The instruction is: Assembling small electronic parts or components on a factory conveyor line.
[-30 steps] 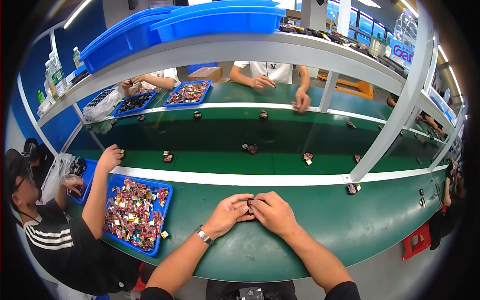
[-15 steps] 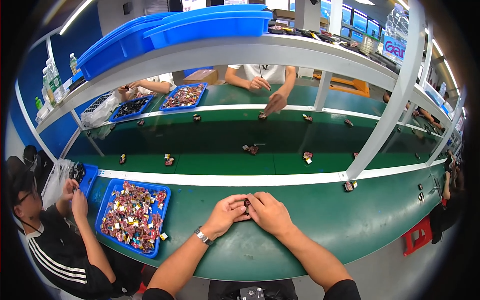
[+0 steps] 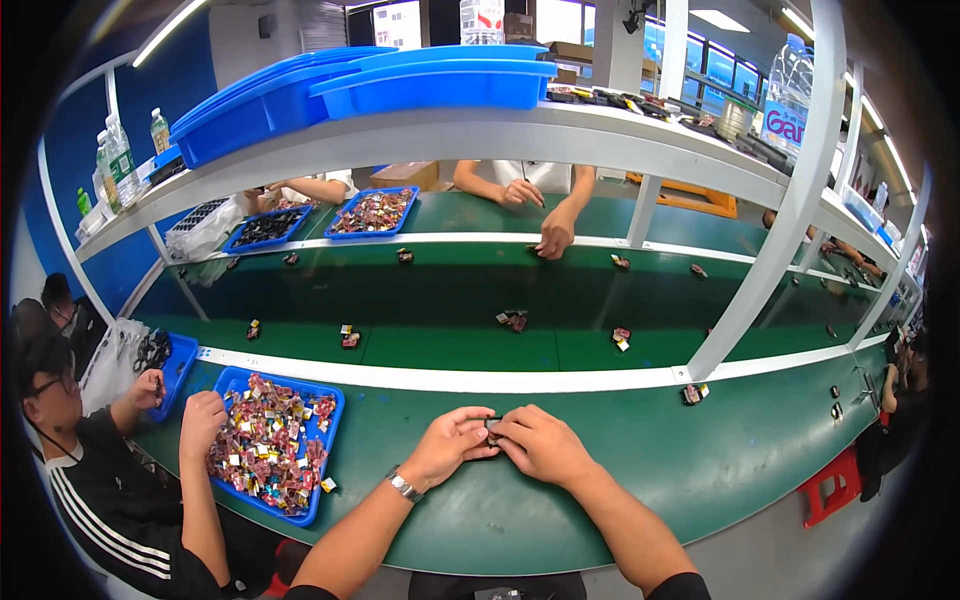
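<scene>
Near the front of the green bench, my left hand [image 3: 452,442] and my right hand [image 3: 545,445] meet, fingers closed around a small dark part [image 3: 493,432]. Both thumbs and fingertips press at it, so most of its shape is hidden. To the left lies a blue tray [image 3: 334,440] heaped with small reddish pieces [image 3: 265,450] bearing white and yellow tags. One tagged piece [image 3: 328,485] sits at the tray's right edge. Further right on the bench rests a dark tagged assembly [image 3: 692,394].
Beyond a white rail [image 3: 450,379], a green belt [image 3: 430,345] carries scattered small assemblies [image 3: 513,320]. A slanting white post [image 3: 755,250] and overhead shelf [image 3: 420,130] with blue bins [image 3: 430,85] frame the bench. A co-worker's hand [image 3: 203,425] is by the tray; another person's hand [image 3: 557,235] is opposite.
The view has shifted slightly. My hands stay together on the dark part, with their fingers rearranged. The left co-worker's hands have parted, one now beside the tray. Belt pieces have shifted slightly.
</scene>
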Tool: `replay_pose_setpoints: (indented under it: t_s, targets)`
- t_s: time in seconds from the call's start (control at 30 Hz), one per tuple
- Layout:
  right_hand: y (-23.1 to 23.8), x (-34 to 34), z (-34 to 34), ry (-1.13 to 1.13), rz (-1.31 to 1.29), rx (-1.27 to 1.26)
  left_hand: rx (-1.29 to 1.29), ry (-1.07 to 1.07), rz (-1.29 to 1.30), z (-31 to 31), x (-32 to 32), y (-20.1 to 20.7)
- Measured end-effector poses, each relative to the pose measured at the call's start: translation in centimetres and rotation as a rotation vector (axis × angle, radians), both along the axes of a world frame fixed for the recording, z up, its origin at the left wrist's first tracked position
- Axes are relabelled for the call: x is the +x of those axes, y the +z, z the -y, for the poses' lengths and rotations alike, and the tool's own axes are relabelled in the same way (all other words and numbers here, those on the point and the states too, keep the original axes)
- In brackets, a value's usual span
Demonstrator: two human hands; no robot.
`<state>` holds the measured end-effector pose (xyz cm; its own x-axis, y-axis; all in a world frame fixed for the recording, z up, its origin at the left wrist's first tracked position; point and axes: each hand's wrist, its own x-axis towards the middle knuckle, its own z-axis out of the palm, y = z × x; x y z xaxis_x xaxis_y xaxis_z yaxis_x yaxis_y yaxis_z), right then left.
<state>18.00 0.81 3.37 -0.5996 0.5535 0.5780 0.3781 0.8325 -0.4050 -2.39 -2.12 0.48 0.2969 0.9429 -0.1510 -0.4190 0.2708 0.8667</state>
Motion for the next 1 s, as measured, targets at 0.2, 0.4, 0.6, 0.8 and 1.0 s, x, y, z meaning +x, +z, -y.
replay_pose_setpoints:
  t_s: [0.2,0.4,0.6,0.8,1.0]
  targets:
    - [0.0,1.0,-0.3,-0.017,0.073,-0.123,0.027,-0.02,-0.072,0.0,0.7,0.0]
    - [-0.7,1.8,-1.4,0.121,0.051,-0.225,0.073,-0.063,-0.114,0.0,0.7,0.3]
    - [-0.7,1.5,-1.1,0.081,-0.003,-0.265,0.112,-0.048,-0.103,0.1,0.6,-0.1]
    - [-1.1,1.1,-0.7,0.004,-0.046,-0.346,0.166,-0.097,-0.102,0.1,0.9,-0.1]
    - [-0.5,1.0,-0.5,0.077,-0.03,-0.366,0.145,-0.093,-0.068,0.1,0.3,-0.5]
